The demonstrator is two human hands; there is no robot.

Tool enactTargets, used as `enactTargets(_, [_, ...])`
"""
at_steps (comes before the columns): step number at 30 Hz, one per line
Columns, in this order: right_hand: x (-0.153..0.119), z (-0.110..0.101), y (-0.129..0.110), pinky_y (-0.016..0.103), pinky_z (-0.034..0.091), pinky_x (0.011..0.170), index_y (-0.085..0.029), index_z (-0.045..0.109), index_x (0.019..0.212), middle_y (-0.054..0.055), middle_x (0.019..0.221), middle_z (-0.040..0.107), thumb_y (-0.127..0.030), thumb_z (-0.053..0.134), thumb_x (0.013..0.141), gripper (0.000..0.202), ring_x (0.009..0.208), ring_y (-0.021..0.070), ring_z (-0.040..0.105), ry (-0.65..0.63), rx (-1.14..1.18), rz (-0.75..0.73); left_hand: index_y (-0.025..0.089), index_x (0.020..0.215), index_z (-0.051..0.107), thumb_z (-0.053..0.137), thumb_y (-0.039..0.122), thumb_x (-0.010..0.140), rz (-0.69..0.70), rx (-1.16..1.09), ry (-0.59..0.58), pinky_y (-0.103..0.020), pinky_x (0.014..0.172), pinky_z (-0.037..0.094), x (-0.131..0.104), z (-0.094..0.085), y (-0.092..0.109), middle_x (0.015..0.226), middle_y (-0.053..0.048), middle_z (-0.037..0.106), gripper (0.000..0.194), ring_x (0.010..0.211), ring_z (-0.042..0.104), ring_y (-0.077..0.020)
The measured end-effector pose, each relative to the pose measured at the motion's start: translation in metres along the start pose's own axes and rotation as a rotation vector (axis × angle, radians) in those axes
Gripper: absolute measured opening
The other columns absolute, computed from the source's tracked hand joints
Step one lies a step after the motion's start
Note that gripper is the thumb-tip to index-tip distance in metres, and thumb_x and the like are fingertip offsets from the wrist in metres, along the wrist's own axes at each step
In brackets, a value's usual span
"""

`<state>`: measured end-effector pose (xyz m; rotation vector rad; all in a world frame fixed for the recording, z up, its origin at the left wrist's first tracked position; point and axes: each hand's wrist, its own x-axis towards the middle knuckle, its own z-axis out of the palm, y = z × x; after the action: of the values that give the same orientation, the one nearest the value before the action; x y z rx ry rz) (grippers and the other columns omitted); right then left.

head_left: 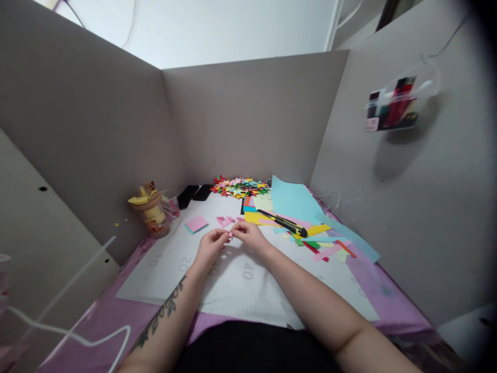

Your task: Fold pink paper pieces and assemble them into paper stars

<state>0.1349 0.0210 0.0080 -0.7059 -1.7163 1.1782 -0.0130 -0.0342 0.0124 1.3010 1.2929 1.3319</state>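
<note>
Small folded piece of pink paper (231,235): held in the air just above the white printed sheet, between the two hands; exact fold shape too small to read. Left hand (212,242): fingertips pinched narrow on the piece's left side. Right hand (251,235): likewise pinched, on its right side.

Just beyond the fingers: several small pink folded paper pieces (224,221), lying on the white printed sheet (233,300), which bears large grey numerals. Left of these: a square paper stack, pink on top (196,224), bluish edge below. Right: a yellow-and-black box cutter (287,225) lying across coloured paper strips (328,252).

Farther back: a heap of multicoloured pointed paper stars (238,189); to its right, a large light-blue paper sheet (293,204); to its left, two flat black objects (188,197). Near the left wall: a clear jar with a tan-and-yellow top (153,213). Purple covering (388,303) under the sheet; grey panels (252,114) on three sides.
</note>
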Motion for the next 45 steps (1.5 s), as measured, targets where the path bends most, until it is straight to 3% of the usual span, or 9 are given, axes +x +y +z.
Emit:
enactTargets(11, [-0.004, -0.001, -0.007, 0.021, 0.039, 0.057, -0.016, 0.059, 0.067, -0.002, 0.065, 0.058, -0.016, 0.053, 0.072, 0.007, 0.061, 0.0101, 0.05, -0.015, -0.287, -0.116, 0.013, 0.076, 0.068, 0.067, 0.043, 0.065, 0.006, 0.025, -0.011, -0.021, 0.054, 0.041, 0.0, 0.001, -0.003, 0.067, -0.003, 0.065, 0.032, 0.059, 0.054, -0.0123])
enactTargets(18, [-0.005, -0.001, -0.014, 0.023, 0.043, 0.059, -0.016, 0.06, 0.075, 0.0, 0.071, 0.06, -0.019, 0.055, 0.072, 0.007, 0.064, 0.012, 0.055, 0.014, -0.119, -0.042, 0.014, 0.076, 0.067, 0.065, 0.04, 0.07, 0.0, -0.003, -0.034, -0.019, 0.053, 0.04, 0.0, 0.0, -0.001, 0.066, -0.002, 0.063, 0.027, 0.059, 0.054, -0.0106])
enactTargets(23, [-0.006, 0.002, -0.011, 0.024, 0.043, 0.06, -0.017, 0.058, 0.072, -0.001, 0.071, 0.058, -0.018, 0.055, 0.07, 0.004, 0.062, 0.0114, 0.053, 0.056, -0.114, -0.078, 0.014, 0.077, 0.065, 0.064, 0.041, 0.071, -0.014, -0.011, -0.048, -0.02, 0.055, 0.041, 0.001, 0.0, -0.004, 0.068, -0.004, 0.064, 0.027, 0.064, 0.058, -0.0131])
enactTargets(27, [-0.007, 0.002, -0.011, 0.023, 0.043, 0.059, -0.017, 0.057, 0.073, -0.001, 0.069, 0.057, -0.018, 0.053, 0.073, 0.004, 0.062, 0.0116, 0.053, 0.059, -0.117, -0.13, 0.014, 0.077, 0.064, 0.062, 0.04, 0.073, 0.05, 0.007, -0.024, -0.023, 0.06, 0.045, 0.001, -0.001, -0.005, 0.071, -0.004, 0.065, 0.026, 0.068, 0.06, -0.0148])
enactTargets(31, [-0.009, 0.001, -0.017, 0.026, 0.046, 0.068, -0.017, 0.059, 0.075, 0.004, 0.082, 0.061, -0.016, 0.052, 0.075, 0.007, 0.08, 0.0155, 0.057, 0.083, -0.169, -0.276, 0.014, 0.078, 0.063, 0.059, 0.039, 0.075, 0.139, 0.052, 0.044, -0.024, 0.062, 0.046, 0.0, -0.002, -0.005, 0.07, -0.004, 0.065, 0.025, 0.069, 0.06, -0.0154])
enactTargets(35, [-0.011, 0.002, -0.02, 0.026, 0.046, 0.067, -0.019, 0.06, 0.073, 0.007, 0.091, 0.062, -0.017, 0.056, 0.075, 0.005, 0.091, 0.018, 0.056, 0.114, -0.25, -0.376, 0.015, 0.08, 0.064, 0.057, 0.036, 0.077, 0.205, 0.099, 0.11, -0.024, 0.062, 0.045, 0.0, -0.002, -0.004, 0.07, -0.003, 0.064, 0.023, 0.067, 0.06, -0.0148])
enactTargets(45, [-0.013, 0.014, -0.014, 0.027, 0.043, 0.066, -0.019, 0.056, 0.066, 0.003, 0.077, 0.061, -0.014, 0.053, 0.075, 0.01, 0.076, 0.0157, 0.056, 0.155, -0.289, -0.344, 0.015, 0.08, 0.064, 0.057, 0.034, 0.078, 0.28, 0.198, 0.099, -0.022, 0.063, 0.043, -0.004, 0.001, -0.003, 0.075, -0.003, 0.065, 0.02, 0.069, 0.057, -0.0142])
